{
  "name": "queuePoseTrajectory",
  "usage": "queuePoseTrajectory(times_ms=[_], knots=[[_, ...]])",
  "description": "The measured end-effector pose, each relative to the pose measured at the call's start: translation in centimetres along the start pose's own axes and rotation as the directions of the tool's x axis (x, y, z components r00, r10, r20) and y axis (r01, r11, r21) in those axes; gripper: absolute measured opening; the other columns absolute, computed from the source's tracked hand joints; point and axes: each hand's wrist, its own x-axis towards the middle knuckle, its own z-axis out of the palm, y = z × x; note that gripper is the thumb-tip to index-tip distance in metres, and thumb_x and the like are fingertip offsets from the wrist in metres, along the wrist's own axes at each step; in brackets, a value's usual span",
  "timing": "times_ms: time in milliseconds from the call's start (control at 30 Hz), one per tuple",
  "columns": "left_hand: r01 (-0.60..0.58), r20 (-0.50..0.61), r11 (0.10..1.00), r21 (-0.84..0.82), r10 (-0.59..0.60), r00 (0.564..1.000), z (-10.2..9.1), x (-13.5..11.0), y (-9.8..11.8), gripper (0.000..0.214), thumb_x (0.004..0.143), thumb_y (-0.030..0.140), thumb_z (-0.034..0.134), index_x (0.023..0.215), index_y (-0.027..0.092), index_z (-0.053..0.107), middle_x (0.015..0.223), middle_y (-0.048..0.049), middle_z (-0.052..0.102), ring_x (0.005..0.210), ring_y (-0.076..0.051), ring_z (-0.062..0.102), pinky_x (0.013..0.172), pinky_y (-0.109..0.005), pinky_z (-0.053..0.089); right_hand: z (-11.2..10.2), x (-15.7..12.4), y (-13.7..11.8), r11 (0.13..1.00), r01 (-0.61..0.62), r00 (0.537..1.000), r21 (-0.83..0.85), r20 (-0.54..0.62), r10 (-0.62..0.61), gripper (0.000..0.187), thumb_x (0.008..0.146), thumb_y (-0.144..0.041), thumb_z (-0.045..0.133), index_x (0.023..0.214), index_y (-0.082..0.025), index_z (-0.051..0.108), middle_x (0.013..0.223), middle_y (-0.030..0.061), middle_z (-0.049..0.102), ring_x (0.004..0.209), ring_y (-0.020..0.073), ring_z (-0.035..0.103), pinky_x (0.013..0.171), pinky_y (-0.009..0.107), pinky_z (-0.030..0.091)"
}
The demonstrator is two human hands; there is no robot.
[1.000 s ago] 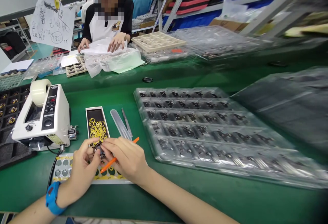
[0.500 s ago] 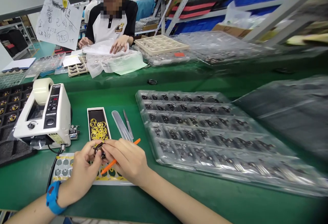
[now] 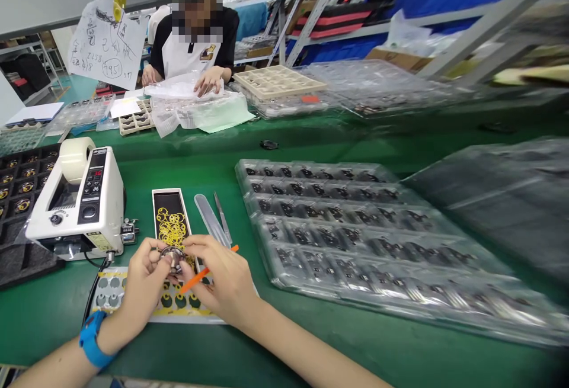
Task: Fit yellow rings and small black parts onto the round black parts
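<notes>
My left hand (image 3: 144, 284) pinches a small round dark part (image 3: 172, 255) with a thin ring on it, held just above a sticker sheet (image 3: 133, 305) of round pads. My right hand (image 3: 224, 281) touches the same part with thumb and forefinger while gripping an orange stick (image 3: 205, 272) that slants across the palm. A blue wristband (image 3: 91, 340) sits on my left wrist. Just behind the hands lies a narrow black tray of yellow rings (image 3: 169, 222).
A white tape dispenser (image 3: 77, 201) stands at the left, with a black tray of parts (image 3: 18, 180) behind it. Tweezers (image 3: 222, 217) and a clear blade (image 3: 207, 216) lie beside the ring tray. Clear blister trays of small parts (image 3: 351, 228) fill the right. A person works across the table (image 3: 191, 44).
The view has shifted slightly. My hands stay together on the round part, turning it a little; the ring on it now shows more clearly.
</notes>
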Motion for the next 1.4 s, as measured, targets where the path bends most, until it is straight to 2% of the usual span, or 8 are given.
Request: queuePoseTrajectory(times_ms=[133, 267, 367, 500, 733, 833, 1067, 1400], knots=[[0.056, -0.001, 0.996, -0.062, -0.056, 0.998, -0.5, 0.5, 0.3, 0.034, 0.066, 0.040, 0.075, 0.076, 0.016, 0.052, 0.059, 0.0046, 0.057, 0.050, -0.010, 0.054, 0.047, -0.020, 0.048, -1.1, 0.6, 0.6, 0.967, -0.197, 0.975, 0.159, 0.130, 0.177, 0.007, 0.094, -0.017, 0.045, 0.095, -0.020, 0.051, 0.087, 0.0050, 0.059, 0.076, 0.0159, 0.060, 0.061, 0.025, 0.046], [0.076, 0.095, 0.996, -0.042, -0.072, 0.993, -0.8, 0.4, 0.7, 0.031, 0.068, 0.038, 0.073, 0.077, 0.014, 0.055, 0.058, 0.0015, 0.060, 0.049, -0.012, 0.059, 0.044, -0.019, 0.045, -1.5, 0.9, 1.0, 0.905, -0.283, 0.911, 0.318, 0.385, 0.149, 0.012, 0.097, -0.019, 0.040, 0.093, -0.021, 0.052, 0.083, 0.0028, 0.057, 0.070, 0.0144, 0.055, 0.061, 0.025, 0.043], [0.083, 0.147, 0.997, -0.005, -0.081, 0.986, -0.8, 0.3, 0.9, 0.028, 0.068, 0.036, 0.071, 0.075, 0.014, 0.055, 0.053, 0.0026, 0.057, 0.042, -0.011, 0.055, 0.041, -0.018, 0.041, -1.4, 0.8, 1.0, 0.893, -0.271, 0.896, 0.358, 0.433, 0.098, 0.015, 0.099, -0.020, 0.036, 0.090, -0.021, 0.049, 0.081, 0.0029, 0.055, 0.070, 0.0152, 0.053, 0.061, 0.025, 0.042], [0.064, 0.103, 0.997, 0.048, -0.069, 0.992, -0.6, 0.4, 1.1, 0.023, 0.062, 0.029, 0.070, 0.070, 0.015, 0.053, 0.053, 0.0059, 0.051, 0.039, -0.008, 0.049, 0.038, -0.017, 0.037, -1.3, 0.5, 0.8, 0.905, -0.266, 0.877, 0.332, 0.474, 0.083, 0.017, 0.099, -0.022, 0.032, 0.086, -0.022, 0.045, 0.080, 0.0026, 0.054, 0.068, 0.0155, 0.050, 0.060, 0.025, 0.038], [0.009, 0.075, 0.995, 0.095, -0.016, 0.997, -0.5, 0.4, 1.0, 0.013, 0.059, 0.020, 0.065, 0.064, 0.015, 0.054, 0.052, 0.0067, 0.047, 0.040, -0.005, 0.042, 0.040, -0.017, 0.035, -1.0, 0.4, 0.4, 0.804, -0.479, 0.762, 0.352, 0.622, 0.181, 0.032, 0.100, -0.034, 0.027, 0.070, -0.022, 0.028, 0.063, -0.0039, 0.037, 0.055, 0.0126, 0.033, 0.054, 0.025, 0.029], [0.014, 0.088, 0.998, 0.061, -0.019, 0.996, -0.6, 0.5, 1.0, 0.017, 0.063, 0.025, 0.069, 0.067, 0.014, 0.056, 0.056, 0.0046, 0.050, 0.042, -0.006, 0.043, 0.041, -0.018, 0.035, -1.4, 0.8, 0.5, 0.765, -0.522, 0.746, 0.376, 0.636, 0.197, 0.034, 0.101, -0.039, 0.025, 0.071, -0.022, 0.032, 0.066, -0.0032, 0.040, 0.058, 0.0128, 0.037, 0.056, 0.025, 0.031], [0.010, 0.152, 1.000, 0.011, -0.012, 0.988, -1.0, 0.6, 1.0, 0.030, 0.070, 0.038, 0.075, 0.069, 0.012, 0.060, 0.061, 0.0020, 0.051, 0.051, -0.007, 0.045, 0.048, -0.019, 0.037, -2.0, 1.1, 0.7, 0.802, -0.477, 0.769, 0.360, 0.612, 0.183, 0.033, 0.101, -0.043, 0.026, 0.079, -0.022, 0.039, 0.071, -0.0017, 0.045, 0.062, 0.0138, 0.041, 0.060, 0.025, 0.032], [-0.035, 0.128, 0.991, 0.130, 0.018, 0.992, -1.2, 0.7, 0.9, 0.032, 0.080, 0.044, 0.066, 0.073, 0.013, 0.063, 0.060, 0.0004, 0.051, 0.054, -0.011, 0.047, 0.050, -0.022, 0.036, -1.2, 1.0, 0.6, 0.616, -0.692, 0.682, 0.376, 0.621, 0.387, 0.048, 0.094, -0.061, 0.033, 0.067, -0.021, 0.037, 0.062, -0.0044, 0.037, 0.057, 0.0117, 0.033, 0.055, 0.025, 0.028]])
